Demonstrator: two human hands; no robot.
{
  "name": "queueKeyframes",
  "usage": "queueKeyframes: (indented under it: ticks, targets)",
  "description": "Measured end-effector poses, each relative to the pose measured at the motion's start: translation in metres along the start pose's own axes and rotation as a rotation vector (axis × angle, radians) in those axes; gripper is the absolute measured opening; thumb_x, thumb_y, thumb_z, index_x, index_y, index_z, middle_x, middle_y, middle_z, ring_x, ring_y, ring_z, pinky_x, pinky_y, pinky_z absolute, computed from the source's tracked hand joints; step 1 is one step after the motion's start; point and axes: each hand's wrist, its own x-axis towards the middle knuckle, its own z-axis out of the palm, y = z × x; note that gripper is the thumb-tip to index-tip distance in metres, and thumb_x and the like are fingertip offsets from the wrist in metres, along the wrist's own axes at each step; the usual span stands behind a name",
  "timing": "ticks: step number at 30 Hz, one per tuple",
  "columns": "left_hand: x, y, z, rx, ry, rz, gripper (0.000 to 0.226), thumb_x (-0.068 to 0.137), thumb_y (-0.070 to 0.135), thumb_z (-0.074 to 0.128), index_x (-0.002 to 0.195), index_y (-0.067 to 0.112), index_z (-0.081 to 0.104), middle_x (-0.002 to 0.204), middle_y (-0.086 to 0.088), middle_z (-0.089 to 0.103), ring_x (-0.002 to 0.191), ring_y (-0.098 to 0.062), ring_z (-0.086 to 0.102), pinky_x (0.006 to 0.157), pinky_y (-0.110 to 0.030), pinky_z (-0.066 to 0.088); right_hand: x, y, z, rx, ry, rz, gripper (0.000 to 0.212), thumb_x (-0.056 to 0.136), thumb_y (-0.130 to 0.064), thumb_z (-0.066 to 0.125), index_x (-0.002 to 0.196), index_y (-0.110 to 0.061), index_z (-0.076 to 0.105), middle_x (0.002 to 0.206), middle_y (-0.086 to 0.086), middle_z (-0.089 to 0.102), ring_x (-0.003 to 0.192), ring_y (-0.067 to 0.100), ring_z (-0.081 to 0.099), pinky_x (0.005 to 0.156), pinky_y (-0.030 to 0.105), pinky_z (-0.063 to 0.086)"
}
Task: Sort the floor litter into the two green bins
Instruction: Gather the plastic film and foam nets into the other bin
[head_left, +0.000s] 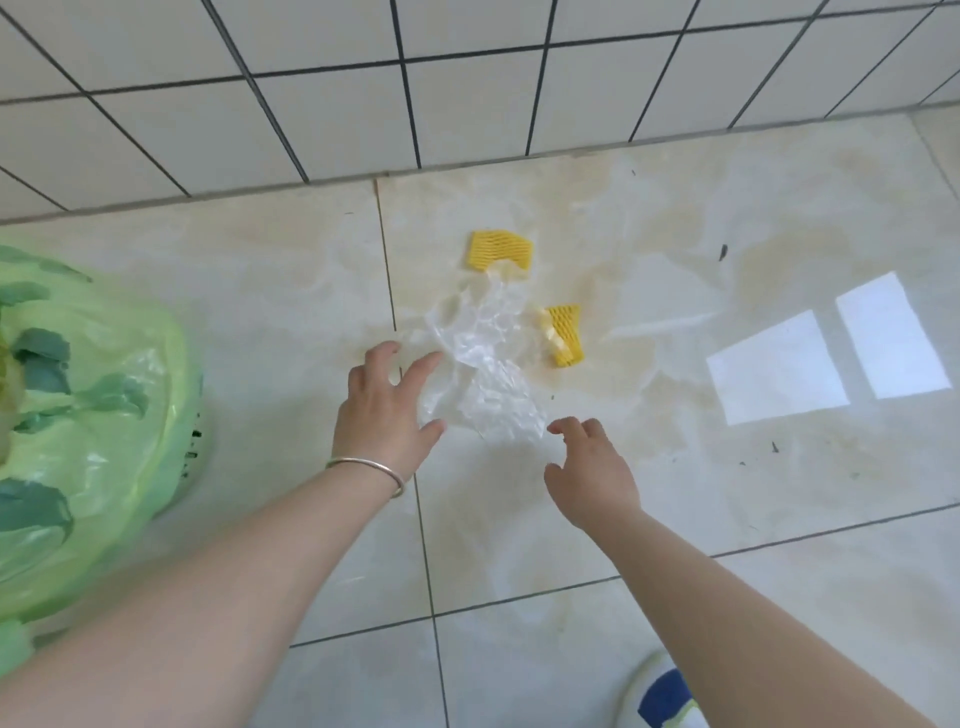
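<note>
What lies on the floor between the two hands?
In the head view, crumpled clear plastic wrap lies between the left hand and the right hand; both hands are open beside it.

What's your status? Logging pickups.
Both hands open: left hand, right hand flank clear plastic wrap. Two yellow foam nets beyond it. Nothing blocking.
</note>
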Motion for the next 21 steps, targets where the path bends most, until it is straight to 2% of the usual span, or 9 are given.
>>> queueKeyframes:
  ticks: [3,6,8,11,14,17,19,21]
  targets:
    - [0.020,0.005,0.007,0.110,0.001,0.037,0.089,0.076,0.040,0.070,0.144,0.046,0.013,0.153,-0.005,0.006,0.131,-0.033,0.022,0.088,-0.042,0.052,0.021,-0.015,0.000,-0.092,0.085,-0.093,0.060,0.088,-0.013,0.051,0.140,-0.030,0.028,0.140,0.000,0.028,0.113,0.022,0.051,0.071,0.028,0.044]
    - [0.042,0.008,0.009,0.184,-0.016,0.087,0.096,0.077,0.043,0.068,0.144,0.049,-0.001,0.154,-0.002,-0.007,0.136,-0.032,0.012,0.085,-0.041,0.054,0.040,-0.031,-0.003,-0.202,0.079,-0.141,0.079,0.088,-0.025,0.058,0.147,-0.035,0.007,0.150,0.002,0.009,0.123,0.022,0.044,0.076,0.029,0.046]
    - [0.057,0.009,0.009,0.159,-0.021,0.101,0.095,0.078,0.047,0.067,0.143,0.050,-0.001,0.154,0.000,-0.009,0.136,-0.031,0.012,0.087,-0.040,0.054,0.054,-0.041,-0.006,-0.252,0.075,-0.165,0.089,0.086,-0.035,0.061,0.148,-0.036,-0.004,0.155,0.003,-0.002,0.128,0.023,0.042,0.080,0.030,0.048]
    - [0.071,0.008,0.014,0.128,-0.102,0.086,0.086,0.080,0.046,0.064,0.143,0.051,0.007,0.154,0.000,-0.008,0.136,-0.029,0.014,0.097,-0.038,0.049,0.069,-0.051,-0.005,-0.280,0.035,-0.190,0.094,0.084,-0.040,0.063,0.147,-0.038,-0.007,0.156,0.003,-0.004,0.136,0.024,0.033,0.086,0.032,0.049]
    - [0.078,0.008,0.025,0.112,-0.148,0.069,0.077,0.083,0.038,0.064,0.143,0.047,0.017,0.154,-0.003,-0.004,0.133,-0.030,0.020,0.105,-0.035,0.042,0.076,-0.056,0.004,-0.270,-0.007,-0.192,0.089,0.085,-0.036,0.062,0.148,-0.035,0.000,0.152,0.003,0.005,0.138,0.025,0.027,0.092,0.032,0.049]
    - [0.076,0.008,0.041,0.022,-0.118,0.045,0.060,0.085,0.028,0.061,0.139,0.037,0.037,0.150,-0.008,0.015,0.125,-0.033,0.032,0.105,-0.035,0.039,0.079,-0.055,0.012,-0.173,0.020,-0.191,0.070,0.087,-0.030,0.060,0.144,-0.028,0.021,0.144,0.003,0.018,0.130,0.024,0.035,0.091,0.030,0.047]
    - [0.070,0.008,0.048,-0.105,-0.086,0.012,0.048,0.084,0.016,0.061,0.130,0.027,0.051,0.141,-0.012,0.030,0.121,-0.034,0.040,0.098,-0.035,0.041,0.077,-0.055,0.018,-0.113,0.058,-0.207,0.053,0.089,-0.022,0.056,0.137,-0.024,0.035,0.133,0.003,0.030,0.118,0.024,0.045,0.082,0.031,0.047]
    - [0.064,0.006,0.053,-0.188,-0.067,0.002,0.038,0.083,0.007,0.058,0.120,0.017,0.058,0.128,-0.013,0.042,0.112,-0.032,0.051,0.081,-0.031,0.041,0.072,-0.055,0.025,-0.096,0.079,-0.221,0.037,0.091,-0.013,0.049,0.127,-0.019,0.044,0.122,0.005,0.040,0.107,0.026,0.053,0.072,0.032,0.042]
